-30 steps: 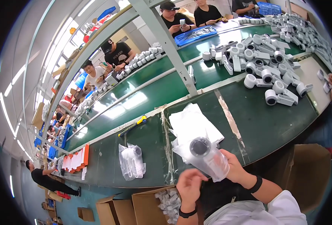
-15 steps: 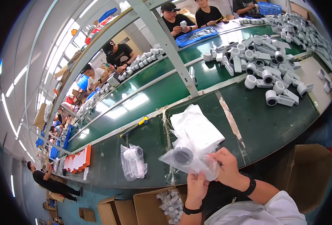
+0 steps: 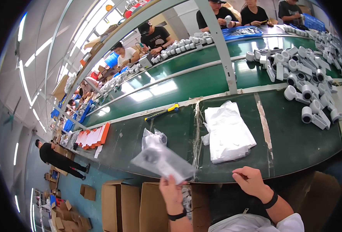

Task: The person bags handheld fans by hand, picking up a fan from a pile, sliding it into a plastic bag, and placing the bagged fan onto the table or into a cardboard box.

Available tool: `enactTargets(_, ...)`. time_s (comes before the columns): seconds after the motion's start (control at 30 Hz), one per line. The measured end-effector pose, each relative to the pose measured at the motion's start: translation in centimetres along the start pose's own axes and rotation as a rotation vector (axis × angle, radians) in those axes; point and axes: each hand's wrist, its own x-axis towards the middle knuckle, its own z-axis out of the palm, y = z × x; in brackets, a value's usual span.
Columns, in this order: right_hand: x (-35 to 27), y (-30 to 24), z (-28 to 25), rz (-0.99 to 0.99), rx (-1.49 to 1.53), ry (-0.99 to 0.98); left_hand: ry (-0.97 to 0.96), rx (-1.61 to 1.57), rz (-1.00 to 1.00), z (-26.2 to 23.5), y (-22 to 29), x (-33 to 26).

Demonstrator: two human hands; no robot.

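My left hand (image 3: 171,195) grips one end of a clear plastic bag (image 3: 164,161) with a grey, round-headed handheld device inside, blurred by motion. This bag is held above the table's front, partly covering another bagged device (image 3: 154,135) that lies on the tabletop. My right hand (image 3: 251,182) is apart from it at the table's front edge, its fingers curled together and nothing visible in them. Just beyond the right hand lies a stack of white, flat plastic bags (image 3: 230,133).
A yellow-and-black tool (image 3: 162,111) lies near the table's back edge, left of a metal post (image 3: 222,50). Grey devices (image 3: 308,73) are heaped at right. Orange-and-white cards (image 3: 93,136) stand at left. Cardboard boxes (image 3: 130,207) sit below. Several people work across the green conveyor (image 3: 171,87).
The bagged device has moved left in my left hand. My right hand has let go of it and drawn right. The view has shifted, and the white stack is now uncovered.
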Motion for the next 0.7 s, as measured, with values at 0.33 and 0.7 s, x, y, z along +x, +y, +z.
enactTargets(0.33, 0.0, 2.7, -0.2, 0.104, 0.025, 0.035, 0.428, 0.776, 0.381, -12.8, 6.0, 14.3)
enactTargets(0.7, -0.3, 2.9, -0.2, 0.005, -0.086, 0.077, 0.466, 1.324, 0.552, -11.3, 2.1, 18.0)
